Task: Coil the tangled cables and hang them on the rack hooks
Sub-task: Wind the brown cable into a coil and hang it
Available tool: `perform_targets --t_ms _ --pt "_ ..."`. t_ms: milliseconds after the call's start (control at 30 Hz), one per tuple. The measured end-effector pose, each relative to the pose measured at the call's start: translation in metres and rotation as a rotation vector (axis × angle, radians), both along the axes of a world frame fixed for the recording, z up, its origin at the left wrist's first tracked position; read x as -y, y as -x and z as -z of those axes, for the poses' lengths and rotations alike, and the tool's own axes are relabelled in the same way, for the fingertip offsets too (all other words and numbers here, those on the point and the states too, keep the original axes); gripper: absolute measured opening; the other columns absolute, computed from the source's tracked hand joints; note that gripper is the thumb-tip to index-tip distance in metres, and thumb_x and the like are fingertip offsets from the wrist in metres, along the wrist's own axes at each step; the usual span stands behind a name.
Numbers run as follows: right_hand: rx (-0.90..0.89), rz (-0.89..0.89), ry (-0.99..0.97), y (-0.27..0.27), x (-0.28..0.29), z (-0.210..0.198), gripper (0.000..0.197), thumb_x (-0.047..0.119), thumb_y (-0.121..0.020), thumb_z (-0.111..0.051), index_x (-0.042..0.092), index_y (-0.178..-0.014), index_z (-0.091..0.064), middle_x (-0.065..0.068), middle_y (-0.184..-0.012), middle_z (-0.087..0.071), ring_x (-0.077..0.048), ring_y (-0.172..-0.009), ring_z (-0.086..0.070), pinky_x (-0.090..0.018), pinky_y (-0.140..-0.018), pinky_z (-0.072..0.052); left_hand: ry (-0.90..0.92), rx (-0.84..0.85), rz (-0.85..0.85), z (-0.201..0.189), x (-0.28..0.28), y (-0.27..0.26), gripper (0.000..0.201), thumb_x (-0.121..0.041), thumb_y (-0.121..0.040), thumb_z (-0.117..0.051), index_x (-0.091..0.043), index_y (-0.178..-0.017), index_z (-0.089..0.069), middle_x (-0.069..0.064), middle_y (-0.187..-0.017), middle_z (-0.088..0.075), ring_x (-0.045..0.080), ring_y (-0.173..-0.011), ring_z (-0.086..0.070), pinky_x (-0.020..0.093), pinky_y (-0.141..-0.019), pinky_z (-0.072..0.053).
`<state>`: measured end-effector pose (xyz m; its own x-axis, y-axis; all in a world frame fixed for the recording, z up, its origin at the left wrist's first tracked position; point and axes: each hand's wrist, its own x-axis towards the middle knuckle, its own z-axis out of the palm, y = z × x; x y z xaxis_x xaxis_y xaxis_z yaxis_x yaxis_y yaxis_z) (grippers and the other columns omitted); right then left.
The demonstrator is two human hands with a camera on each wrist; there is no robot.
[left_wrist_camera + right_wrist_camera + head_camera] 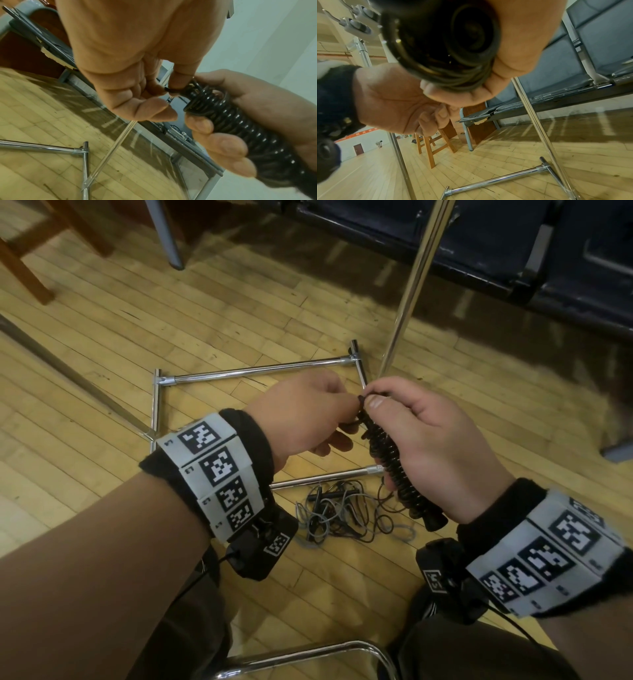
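Right hand (431, 440) grips coiled cable (394, 463) (left hand (301, 412) pinches end).

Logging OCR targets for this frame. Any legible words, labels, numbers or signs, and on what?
No text reads with certainty.
Red banner on the far wall in the right wrist view: light characters, too small and blurred to quote.
Left wristband in the head view: black-and-white square marker codes, with tiny marks beside them too small to read.
Right wristband: the same marker codes, no words.
Coiled black cable: no label visible.
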<state>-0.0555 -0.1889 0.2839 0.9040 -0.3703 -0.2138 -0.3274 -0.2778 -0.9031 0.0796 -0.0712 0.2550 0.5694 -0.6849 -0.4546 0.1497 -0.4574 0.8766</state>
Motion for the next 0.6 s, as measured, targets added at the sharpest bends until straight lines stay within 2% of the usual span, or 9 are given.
perform_targets --t_ms 100,233,333,400,500,600 --pt "-0.014 -0.011 -0.008 -0.001 0.0 -0.003 0.013 0.039 -0.101 -0.055 0.039 -0.102 -0.067 -0.021 -0.075 -0.06 -0.041 -0.056 -0.06 -0.033 -0.041 -0.052 -0.056 0.078 0.014 0.003 -0.001 -0.002 0.014 -0.019 -0.102 -0.062 -0.018 -0.089 -0.064 0.001 -0.081 -0.076 0.019 -0.073 -0.077 0.029 -0.055 -0.05" --pt "-0.036 -0.06 0.044 0.0 -0.001 -0.005 0.009 0.04 -0.095 -0.061 0.044 -0.102 -0.065 -0.015 -0.075 -0.064 -0.025 -0.046 -0.06 -0.033 -0.04 -0.052 -0.102 0.204 0.021 0.001 -0.005 -0.007 0.014 -0.021 -0.101 -0.063 -0.021 -0.087 -0.065 -0.001 -0.081 -0.076 0.013 -0.073 -0.078 0.03 -0.057 -0.05" --pt "-0.067 -0.1 0.096 0.001 -0.001 -0.007 0.016 0.04 -0.092 -0.065 0.046 -0.106 -0.062 -0.008 -0.075 -0.068 -0.018 -0.044 -0.061 -0.025 -0.039 -0.049 -0.17 0.435 -0.003 -0.003 -0.01 -0.015 0.011 -0.026 -0.096 -0.064 -0.026 -0.085 -0.065 -0.005 -0.073 -0.077 -0.001 -0.063 -0.071 0.025 -0.056 -0.047" --pt "-0.089 -0.121 0.128 0.0 -0.001 -0.007 0.022 0.041 -0.09 -0.067 0.047 -0.11 -0.06 -0.001 -0.076 -0.071 -0.019 -0.045 -0.062 -0.021 -0.039 -0.046 -0.195 0.546 -0.053 -0.006 -0.014 -0.016 0.009 -0.029 -0.094 -0.064 -0.03 -0.085 -0.064 -0.011 -0.071 -0.076 -0.001 -0.06 -0.068 0.018 -0.049 -0.044" --pt "-0.127 -0.139 0.258 0.002 0.001 -0.005 0.029 0.05 -0.087 -0.065 0.05 -0.114 -0.055 0.002 -0.078 -0.071 -0.018 -0.05 -0.063 -0.031 -0.039 -0.05 -0.133 0.507 -0.126 -0.005 -0.013 -0.013 0.01 -0.023 -0.097 -0.065 -0.028 -0.089 -0.063 -0.009 -0.073 -0.077 0.002 -0.064 -0.074 0.016 -0.047 -0.047" --pt "-0.175 -0.154 0.397 0.007 0.004 -0.002 0.036 0.062 -0.085 -0.06 0.058 -0.119 -0.048 0.005 -0.072 -0.069 -0.008 -0.058 -0.064 -0.034 -0.046 -0.056 -0.079 0.344 -0.12 -0.001 -0.007 -0.005 0.009 -0.014 -0.1 -0.062 -0.022 -0.095 -0.063 -0.003 -0.07 -0.078 0.01 -0.062 -0.075 0.025 -0.053 -0.053"
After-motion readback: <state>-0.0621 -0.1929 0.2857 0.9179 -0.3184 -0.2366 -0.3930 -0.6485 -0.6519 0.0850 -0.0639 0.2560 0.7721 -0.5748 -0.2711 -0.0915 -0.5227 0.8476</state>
